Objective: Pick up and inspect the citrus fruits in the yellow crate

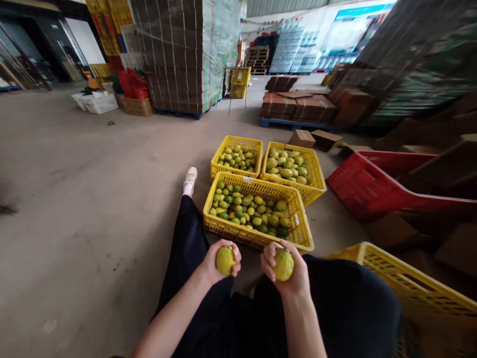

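My left hand is wrapped round a yellow-green lemon. A second lemon, knobbly and also yellow-green, sits in my closed right hand. Both hands are held above my lap, a little apart, just in front of the nearest yellow crate. That crate holds many green and yellow lemons. Behind it, a yellow crate at the left and another at the right contain more of the same fruit.
Another yellow crate stands close by my right knee. Beyond it is a red crate with cardboard in and around it. Flattened cartons lie stacked on a blue pallet. A tall wrapped stack rises further back, beside a wicker basket.
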